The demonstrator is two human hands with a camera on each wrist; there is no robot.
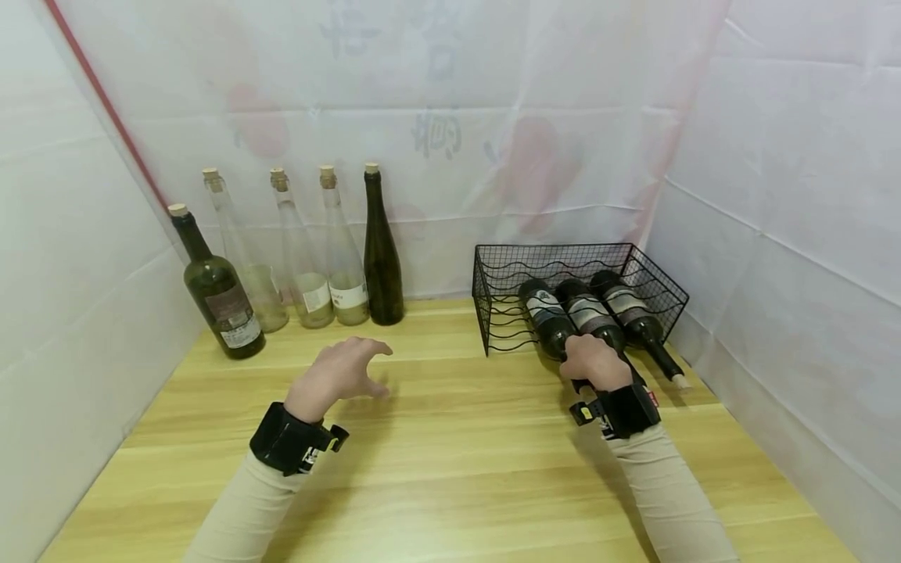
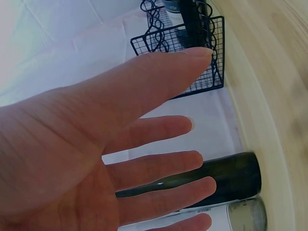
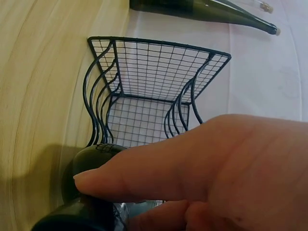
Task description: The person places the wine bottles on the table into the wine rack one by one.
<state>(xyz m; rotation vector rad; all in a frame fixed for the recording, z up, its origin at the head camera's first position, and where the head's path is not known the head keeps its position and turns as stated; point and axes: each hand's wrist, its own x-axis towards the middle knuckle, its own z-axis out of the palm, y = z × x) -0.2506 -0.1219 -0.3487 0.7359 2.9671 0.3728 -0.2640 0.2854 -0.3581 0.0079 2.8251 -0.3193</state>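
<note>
My right hand (image 1: 597,363) grips a dark wine bottle (image 1: 546,313), the leftmost of three lying in a black wire rack (image 1: 486,332). In the right wrist view the thumb lies along the dark glass of the bottle (image 3: 89,161), while the other fingers are partly hidden beneath it. Two more dark bottles, the middle one (image 1: 586,309) and the right one (image 1: 626,305), lie beside it with necks toward me. My left hand (image 1: 338,375) hovers over the wooden table, fingers spread and holding nothing; the left wrist view shows its palm and extended thumb.
At the back left stand several corked bottles: a squat dark green one (image 1: 224,305), clear ones such as the labelled bottle (image 1: 348,293), and a slim dark green one (image 1: 383,274). White cloth walls (image 1: 788,195) border the wooden table (image 1: 450,453).
</note>
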